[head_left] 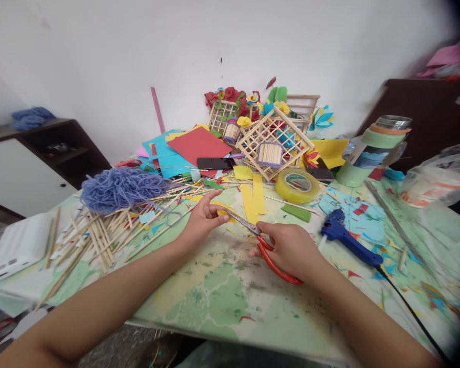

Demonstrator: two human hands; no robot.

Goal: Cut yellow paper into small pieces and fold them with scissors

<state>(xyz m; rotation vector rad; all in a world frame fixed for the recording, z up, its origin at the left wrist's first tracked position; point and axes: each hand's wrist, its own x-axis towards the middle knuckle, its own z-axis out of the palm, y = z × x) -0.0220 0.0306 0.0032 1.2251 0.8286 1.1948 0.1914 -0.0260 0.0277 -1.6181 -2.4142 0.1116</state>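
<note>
My right hand is closed around the red handles of a pair of scissors, whose blades point left and up. Between the thumb and fingers of my left hand is a small piece of yellow paper, and the scissor tips lie against it. Whether the blades are cutting it I cannot tell. Behind the blades lie yellow paper strips on the table. A roll of clear yellowish tape lies just beyond my right hand.
Purple yarn and wooden sticks are heaped at left. A blue glue gun with a cord lies at right, near a green flask. Stick lattices with paper flowers stand at the back beside red card and a phone.
</note>
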